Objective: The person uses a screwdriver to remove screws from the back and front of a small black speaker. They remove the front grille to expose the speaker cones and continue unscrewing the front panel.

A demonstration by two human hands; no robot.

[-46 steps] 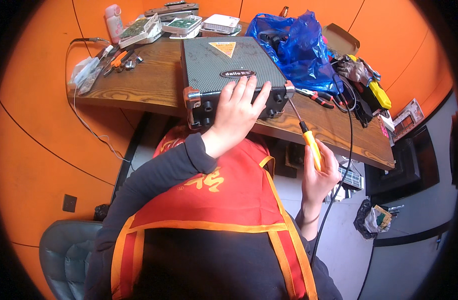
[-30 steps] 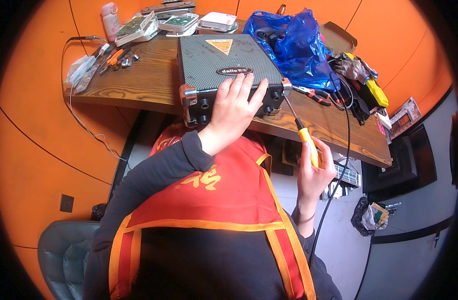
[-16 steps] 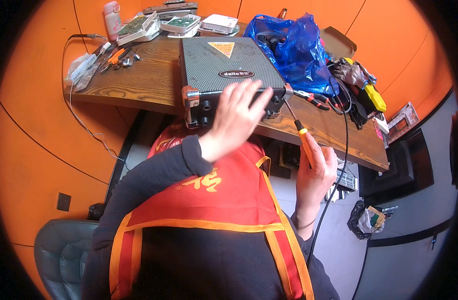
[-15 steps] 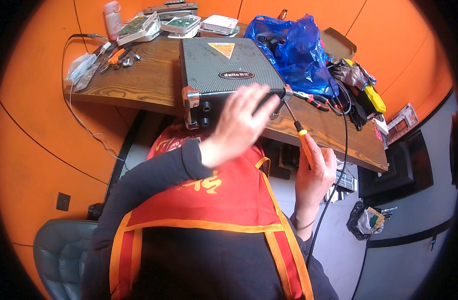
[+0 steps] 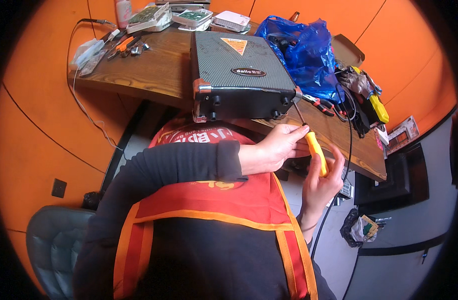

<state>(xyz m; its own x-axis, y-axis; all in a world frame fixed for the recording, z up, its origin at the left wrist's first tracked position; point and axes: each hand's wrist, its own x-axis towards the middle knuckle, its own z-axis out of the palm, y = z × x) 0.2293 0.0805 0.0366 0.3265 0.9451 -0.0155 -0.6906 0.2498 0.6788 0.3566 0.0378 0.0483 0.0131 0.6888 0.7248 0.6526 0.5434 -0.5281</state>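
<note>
We have the screwdriver [image 5: 309,137] in both hands: the right hand [image 5: 321,182] curls its grip around the yellow handle from below, and the left hand [image 5: 274,147] pinches the top of the handle where the shaft begins. The tip sits at the near right corner of the speaker [image 5: 241,75], apparently on a screw there, though the screw itself is too small to make out.

To do this well, we judge the shaft should stay in line with the screw, with steady pressure inward from the right hand while the left only guides, so the tip does not slip off the corner cap.

The speaker is a dark box with a mesh-patterned top, an oval badge, an orange triangle label and metal corner caps. It lies at the near edge of the wooden worktop [image 5: 154,70], overhanging slightly, with a blue bag [image 5: 306,50] just beside it.
</note>
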